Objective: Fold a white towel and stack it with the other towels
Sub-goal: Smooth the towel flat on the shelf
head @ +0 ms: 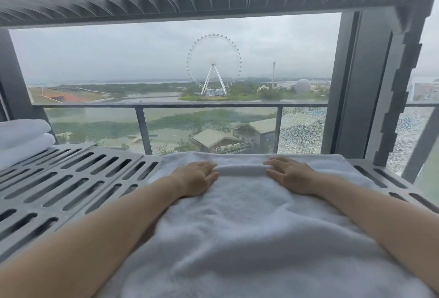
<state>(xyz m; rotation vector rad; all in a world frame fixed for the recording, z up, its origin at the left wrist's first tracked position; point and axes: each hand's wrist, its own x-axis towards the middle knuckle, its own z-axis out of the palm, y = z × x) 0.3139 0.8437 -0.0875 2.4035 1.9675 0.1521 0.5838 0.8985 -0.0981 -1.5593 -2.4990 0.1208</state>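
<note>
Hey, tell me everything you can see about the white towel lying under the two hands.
The white towel looks like thick, fluffy terry cloth, plain and unmarked. It lies spread on the grey slotted metal shelf, running from the far edge toward the camera, its near end out of frame. Its surface is softly rumpled. The left hand and right hand rest palm-down on its far part, with a short raised ridge of cloth between their fingertips. It lies apart from the folded towels at far left.

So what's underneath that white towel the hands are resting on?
The white towel lies on a slotted grey shelf, visible either side of it. The left hand and right hand rest on top. Anything directly beneath the cloth is hidden.
</note>
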